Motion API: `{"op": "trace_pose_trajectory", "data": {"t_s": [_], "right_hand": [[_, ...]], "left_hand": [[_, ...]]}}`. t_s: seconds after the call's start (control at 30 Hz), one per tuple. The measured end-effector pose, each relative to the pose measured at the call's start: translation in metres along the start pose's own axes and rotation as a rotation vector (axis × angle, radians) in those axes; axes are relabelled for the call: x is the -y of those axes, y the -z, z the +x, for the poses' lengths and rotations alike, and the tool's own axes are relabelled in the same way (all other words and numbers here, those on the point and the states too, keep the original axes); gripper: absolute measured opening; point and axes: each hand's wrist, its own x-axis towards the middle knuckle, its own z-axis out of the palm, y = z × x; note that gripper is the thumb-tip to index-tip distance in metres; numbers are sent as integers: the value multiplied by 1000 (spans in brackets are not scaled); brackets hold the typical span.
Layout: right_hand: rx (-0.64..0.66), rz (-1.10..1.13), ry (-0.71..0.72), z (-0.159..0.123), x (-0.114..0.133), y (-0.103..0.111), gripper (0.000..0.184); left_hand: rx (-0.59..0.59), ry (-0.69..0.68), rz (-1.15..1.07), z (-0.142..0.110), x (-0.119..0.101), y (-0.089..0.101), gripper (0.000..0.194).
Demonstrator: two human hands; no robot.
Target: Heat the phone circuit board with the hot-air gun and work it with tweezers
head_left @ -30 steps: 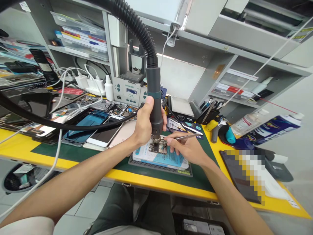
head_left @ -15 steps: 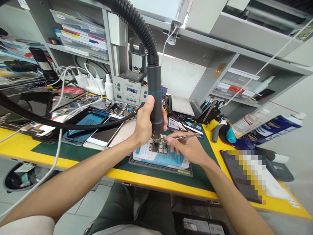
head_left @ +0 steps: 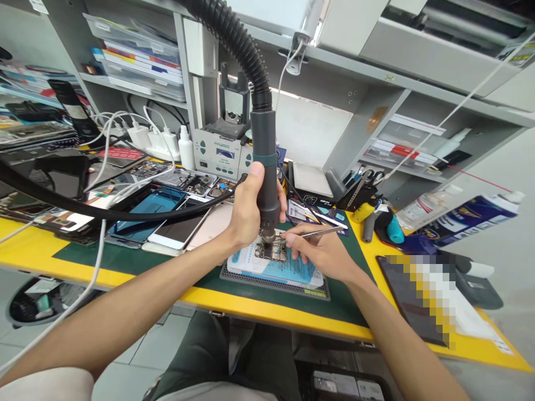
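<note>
My left hand (head_left: 247, 209) is wrapped round the dark handle of a hot air gun (head_left: 266, 184), held upright with its metal nozzle pointing down. Right under the nozzle lies a small circuit board (head_left: 273, 253), partly hidden by it. The board rests on a white and blue pack (head_left: 267, 273), which sits on a dark perforated mat (head_left: 292, 289). In my right hand (head_left: 320, 250), thumb and fingers pinch a pair of slim metal tweezers (head_left: 315, 233). Their tips reach the board close to the nozzle; whether they touch it I cannot tell.
Behind the hands stands the hot air station (head_left: 217, 153). A thick black hose (head_left: 238, 42) comes down from above. Phones (head_left: 178, 225) and parts crowd the left, under a black cable (head_left: 125, 214). To the right are a tool holder (head_left: 359, 192), a blue can (head_left: 472, 220) and a dark tablet-like panel (head_left: 412, 306).
</note>
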Motion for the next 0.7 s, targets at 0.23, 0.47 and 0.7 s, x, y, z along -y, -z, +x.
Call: {"op": "trace_pose_trajectory", "data": {"t_s": [0.23,0.47,0.7], "right_hand": [[-8,-16,5,0,2,0,38],[6,-6,11,-1,1,1,36],[11,-23,8,-1,1,1,38]], "left_hand": [[1,1,6,0,1,0,64],[2,2,9,0,1,1,63],[3,3,13,0,1,0,64]]}}
